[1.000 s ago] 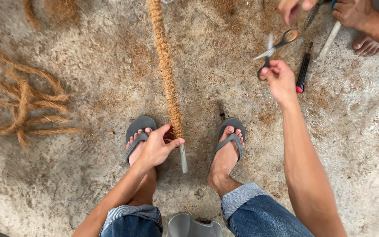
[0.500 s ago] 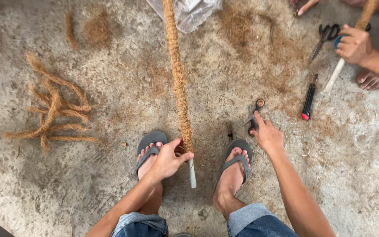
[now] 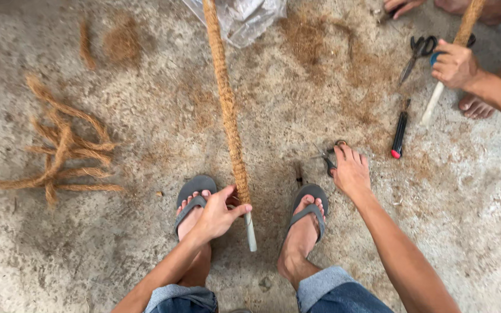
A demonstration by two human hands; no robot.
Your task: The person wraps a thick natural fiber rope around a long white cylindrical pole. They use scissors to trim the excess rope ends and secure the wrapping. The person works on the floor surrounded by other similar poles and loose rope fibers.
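Coir-wrapped pole (image 3: 227, 110): brown fibre rope wound round a pale pipe, lying on the concrete floor (image 3: 146, 255) from the far edge down to between the person's feet; bare white pipe end showing at the near tip.
Left hand (image 3: 218, 215): fingers and thumb clamped round the pole where the coir winding ends, just above the left foot.
Right hand (image 3: 350, 171): palm down on the floor beside the right foot, fingers together and laid over a small pair of scissors (image 3: 329, 157); whether it grips them cannot be told.
Feet: in grey flip-flops (image 3: 193, 191), one on each side of the pole.
Coir strands (image 3: 59, 153): loose bundle of twisted brown lengths, toward the left edge of the floor, well apart from the pole.
Plastic sheet (image 3: 244, 17): crumpled, clear, at the far edge under the pole.
Black-handled tool (image 3: 399, 130): red-tipped, lying beyond the right hand.
Large scissors (image 3: 416, 52): black, near the far right corner.
Other person's hand (image 3: 454, 64): closed on a second coir-wrapped pole (image 3: 456, 52) at the right edge.
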